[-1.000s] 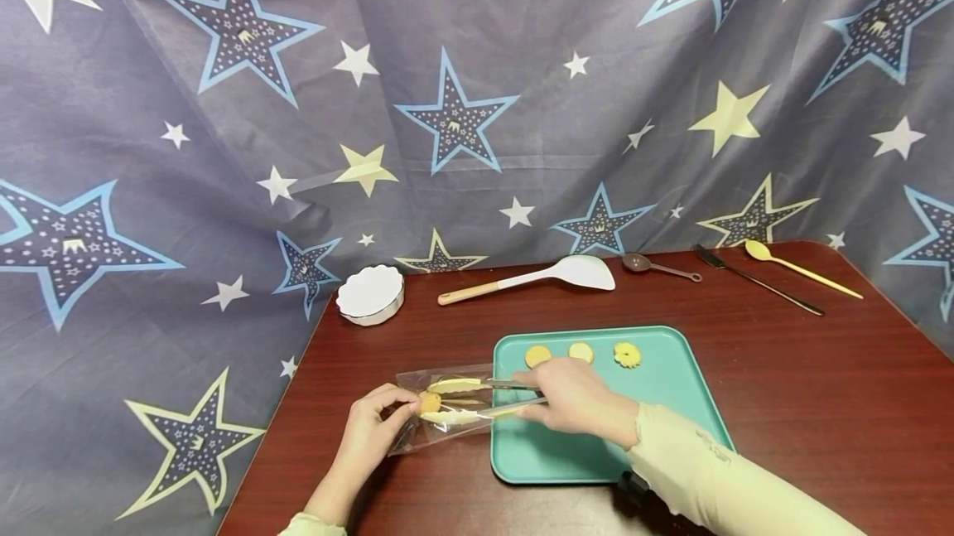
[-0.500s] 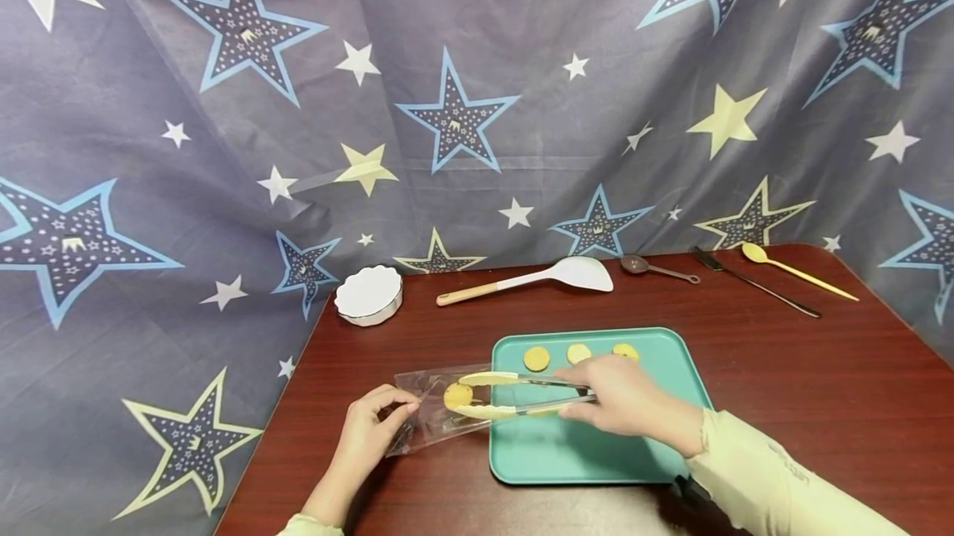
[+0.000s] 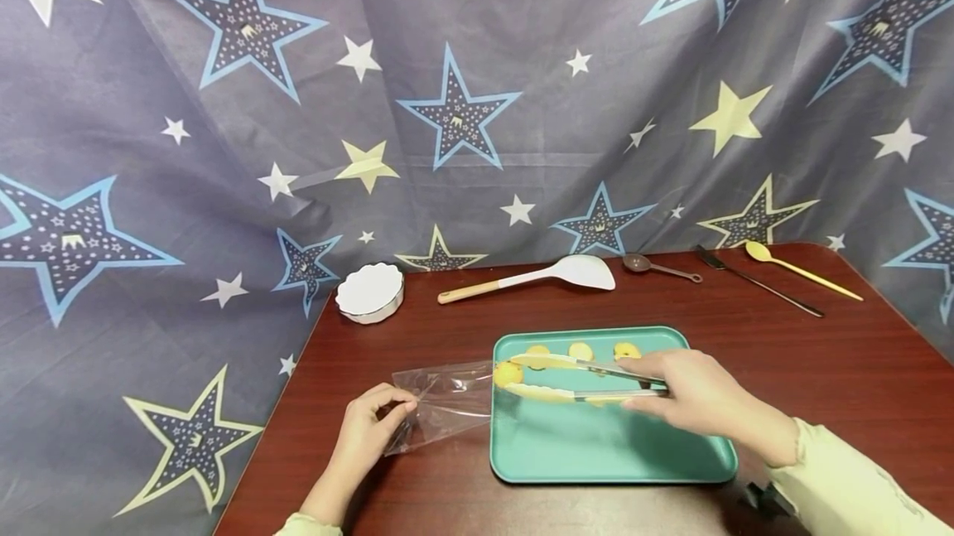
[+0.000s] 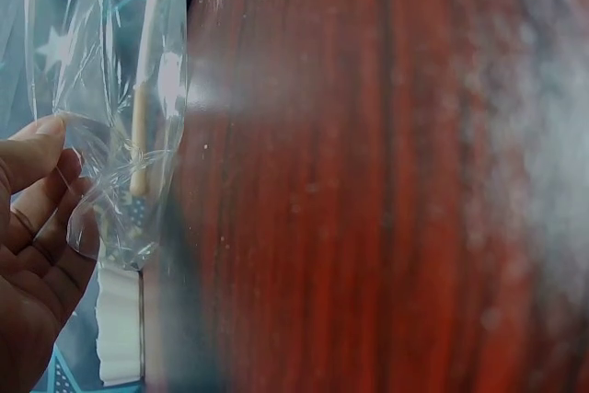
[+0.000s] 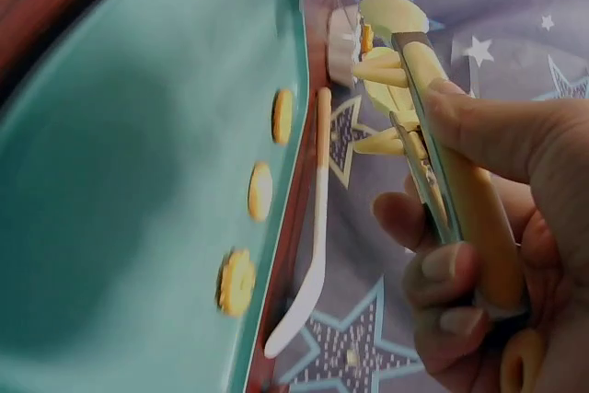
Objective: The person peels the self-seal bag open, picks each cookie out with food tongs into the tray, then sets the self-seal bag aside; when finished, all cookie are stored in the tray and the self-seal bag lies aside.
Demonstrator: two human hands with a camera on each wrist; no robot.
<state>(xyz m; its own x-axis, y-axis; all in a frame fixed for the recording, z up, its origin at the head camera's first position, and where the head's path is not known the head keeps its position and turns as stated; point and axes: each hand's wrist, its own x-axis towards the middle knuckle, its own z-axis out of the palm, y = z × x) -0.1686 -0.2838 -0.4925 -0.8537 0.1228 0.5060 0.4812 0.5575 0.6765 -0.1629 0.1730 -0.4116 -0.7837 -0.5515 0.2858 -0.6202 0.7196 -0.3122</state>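
Note:
In the head view my left hand pinches the corner of a clear plastic bag between thumb and fingers. The bag, flat and see-through, also fills the upper left of the left wrist view, beside the left hand. My right hand grips a pair of tongs with yellow tips and metal arms. Between those tips is a round cookie, over the left edge of the teal tray. In the right wrist view the fingers of my right hand wrap around the yellow handle.
Along the tray's far side lie a round cookie, a paler cookie and a flower-shaped cookie. Behind stand a white fluted dish, a spatula, a brown measuring spoon, a dark long-handled utensil and a yellow spoon.
The tongs and cookie have come rightward out of the bag to the tray's left edge as my right hand moved right. My left hand has stayed at the bag's corner.

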